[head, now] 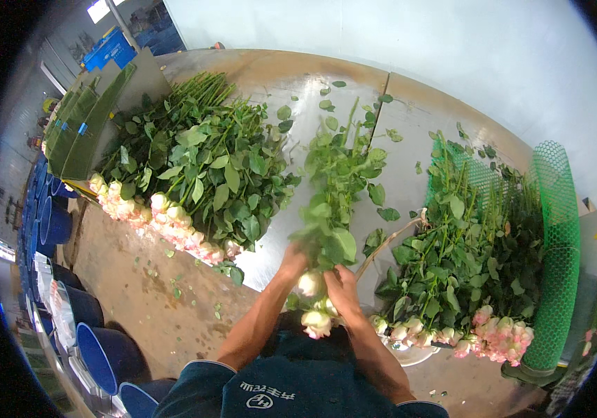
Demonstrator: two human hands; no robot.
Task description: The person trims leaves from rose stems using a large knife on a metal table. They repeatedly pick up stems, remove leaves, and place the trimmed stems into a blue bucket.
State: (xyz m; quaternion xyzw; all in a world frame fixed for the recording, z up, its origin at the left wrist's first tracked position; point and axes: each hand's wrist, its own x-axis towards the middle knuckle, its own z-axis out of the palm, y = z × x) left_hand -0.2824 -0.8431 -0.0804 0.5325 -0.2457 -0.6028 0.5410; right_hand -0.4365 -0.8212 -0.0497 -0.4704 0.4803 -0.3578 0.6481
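Cream roses with pale pink edges point(316, 323) hang heads-down toward my body, their leafy stems point(337, 177) stretching away over the metal table point(272, 248). My left hand point(297, 257) grips the bunch on its left side, just above the blooms; it is motion-blurred and leaves hide part of its fingers. On the other side, my right hand point(341, 286) is closed around stems close to the flower heads. The leaves between the hands are also blurred.
Leafy pink roses point(215, 157) are piled at left beside upright green-covered dividers point(94, 120). More roses point(444, 251) lie at right near green plastic mesh point(554, 251) and a thin brown stick point(392, 237). Blue buckets point(105, 355) line the floor at left. Loose leaves point(284, 112) dot the table.
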